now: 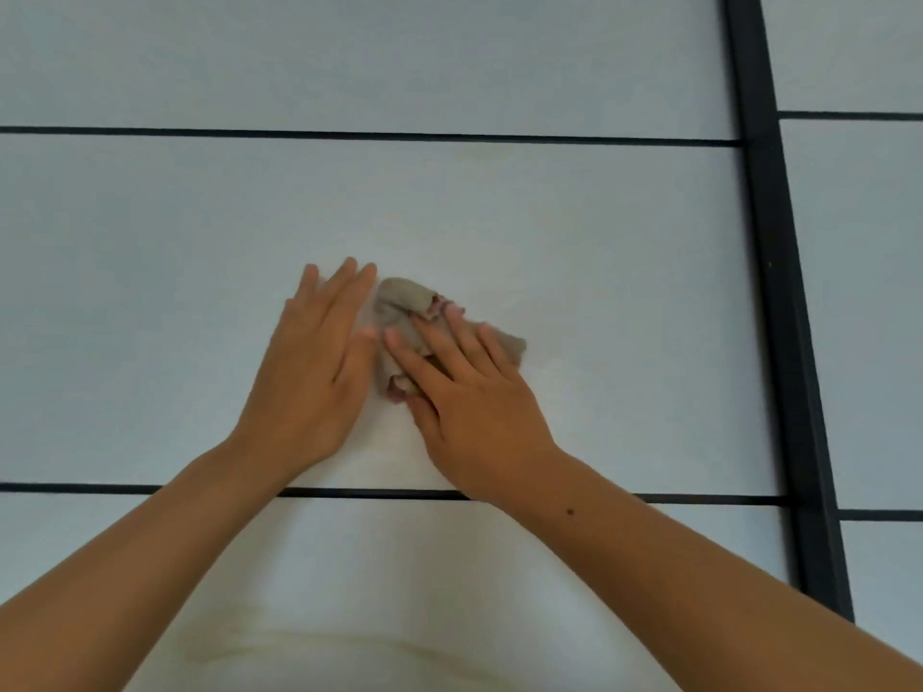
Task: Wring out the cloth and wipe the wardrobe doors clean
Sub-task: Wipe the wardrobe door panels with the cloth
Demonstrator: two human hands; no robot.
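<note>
The right grip (469,392), a bare hand, lay flat and open on the cloth (402,302), its fingers (429,352) straight and spread, pressing the fabric against the wardrobe door (624,302). It did not close round the cloth. The thumb sat at the cloth's lower edge, and whether it tucked under the fabric could not be told.

The cloth was a small, crumpled, grey-brown wad with a little pink at its folds. It lay just right of the frame's centre, mostly under and ahead of the right fingers. Its bunched upper end stuck out past the fingertips toward the upper left, and another corner showed beyond the fingers on the right.

The left grip (314,372) was also open, held flat against the door just left of the cloth with its fingers straight and close together. It held nothing. Its thumb tip reached the cloth's left edge, touching it or nearly so.

Both bare forearms came up from the lower corners of the frame.

The door was pale grey-white, crossed by thin dark horizontal lines (349,135) above and below the hands. A dark vertical frame strip (771,292) ran down the right of the frame, with a neighbouring door panel (864,302) beyond it.
</note>
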